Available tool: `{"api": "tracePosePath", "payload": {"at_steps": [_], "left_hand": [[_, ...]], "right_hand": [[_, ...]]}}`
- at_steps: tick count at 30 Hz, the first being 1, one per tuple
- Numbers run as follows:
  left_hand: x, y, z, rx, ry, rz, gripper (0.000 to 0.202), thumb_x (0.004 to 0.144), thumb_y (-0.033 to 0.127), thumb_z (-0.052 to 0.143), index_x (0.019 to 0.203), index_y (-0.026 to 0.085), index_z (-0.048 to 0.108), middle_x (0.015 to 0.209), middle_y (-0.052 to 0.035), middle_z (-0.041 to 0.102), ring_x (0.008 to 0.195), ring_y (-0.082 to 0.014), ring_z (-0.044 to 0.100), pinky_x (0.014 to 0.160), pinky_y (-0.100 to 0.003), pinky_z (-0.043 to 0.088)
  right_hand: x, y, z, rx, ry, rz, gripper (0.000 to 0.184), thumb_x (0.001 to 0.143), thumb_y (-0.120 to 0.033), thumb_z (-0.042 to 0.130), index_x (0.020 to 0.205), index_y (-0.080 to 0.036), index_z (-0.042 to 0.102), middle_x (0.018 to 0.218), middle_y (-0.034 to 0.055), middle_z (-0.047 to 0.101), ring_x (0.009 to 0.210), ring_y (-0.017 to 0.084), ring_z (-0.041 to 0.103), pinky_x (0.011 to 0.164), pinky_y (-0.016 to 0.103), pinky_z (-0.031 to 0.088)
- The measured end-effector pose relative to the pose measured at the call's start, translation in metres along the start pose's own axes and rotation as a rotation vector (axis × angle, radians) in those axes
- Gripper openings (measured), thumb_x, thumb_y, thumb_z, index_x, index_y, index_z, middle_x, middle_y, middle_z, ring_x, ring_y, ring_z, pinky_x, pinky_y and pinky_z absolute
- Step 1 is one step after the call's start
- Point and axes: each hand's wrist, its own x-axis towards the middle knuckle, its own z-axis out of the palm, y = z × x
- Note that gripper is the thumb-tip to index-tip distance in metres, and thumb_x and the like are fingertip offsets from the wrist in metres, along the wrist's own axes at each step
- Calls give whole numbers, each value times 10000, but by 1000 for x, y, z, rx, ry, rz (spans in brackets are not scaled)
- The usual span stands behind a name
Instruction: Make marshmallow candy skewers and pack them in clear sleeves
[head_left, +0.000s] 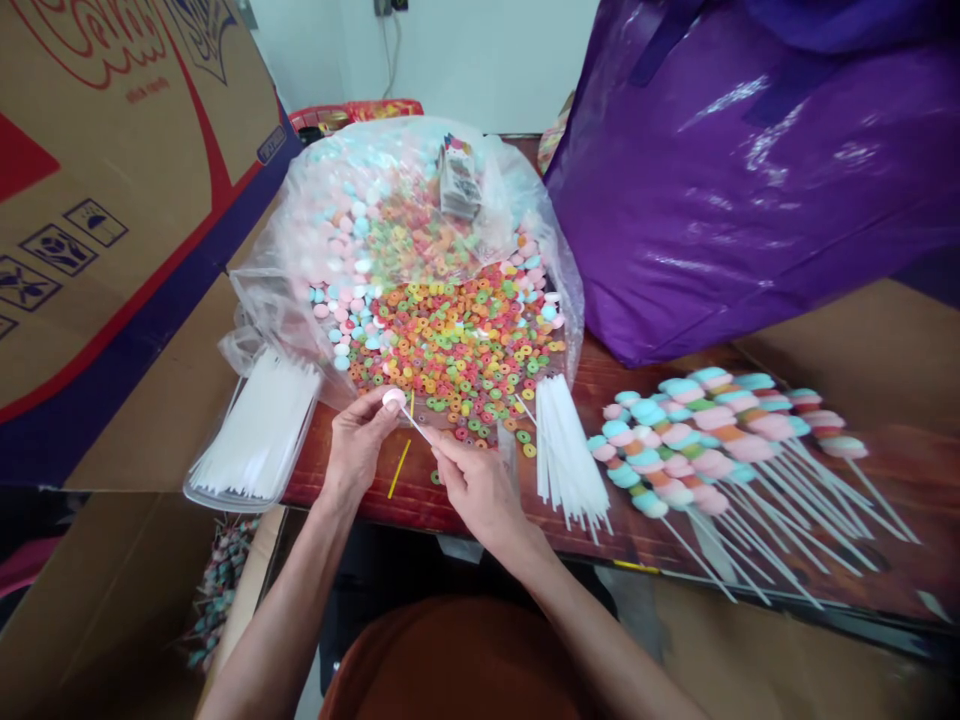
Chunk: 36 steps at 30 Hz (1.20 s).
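Between the fingers of my left hand (pixel 358 440) is a pale pink-and-white marshmallow (pixel 394 399). My right hand (pixel 480 490) grips a thin white stick (pixel 417 424), whose tip meets the marshmallow; whether it has gone in I cannot tell. Just beyond both hands lies a heap of coloured gummy rings (pixel 465 340). Pink, blue and white marshmallows (pixel 341 310) lie around the heap, partly under a clear plastic bag (pixel 315 200). Loose white sticks (pixel 566 455) are piled to the right of my right hand. More sticks (pixel 259 425) fill a clear tray (pixel 196 490) at the left.
Finished marshmallow-and-gummy skewers (pixel 697 430) are stacked at the right of the red-brown table (pixel 885 480). A large purple bag (pixel 750 180) stands behind them. A printed cardboard box (pixel 150 200) rises at the left. A small packet (pixel 459 178) rests on the plastic. Another box (pixel 97 590) below holds more skewers (pixel 217 590).
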Motion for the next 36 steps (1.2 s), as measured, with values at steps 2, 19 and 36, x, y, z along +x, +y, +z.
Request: {"api": "tracePosePath", "payload": {"at_steps": [2, 19, 36], "left_hand": [[-1, -1, -3, 87, -4, 61, 328, 622, 305, 886, 912, 181, 794, 874, -34, 770, 794, -139, 677, 824, -291, 531], [-17, -12, 17, 748, -194, 592, 226, 927, 269, 612, 1081, 228, 772, 1005, -68, 725, 906, -165, 688, 836, -288, 563], [-60, -24, -7, 1059, -375, 519, 193, 912, 169, 581, 994, 244, 738, 981, -62, 679, 880, -184, 670, 807, -291, 544]], "right_hand": [[2, 1, -2, -1, -49, -16, 473, 918, -98, 459, 1327, -226, 660, 923, 62, 793, 762, 187, 732, 791, 325, 565], [8, -1, 1, 195, 128, 263, 345, 919, -269, 462, 1052, -180, 768, 580, -6, 616, 523, 145, 547, 561, 257, 444], [-23, 25, -32, 26, 187, 250, 296, 973, -342, 458, 895, -185, 697, 567, -17, 551, 526, 142, 515, 555, 248, 408]]}}
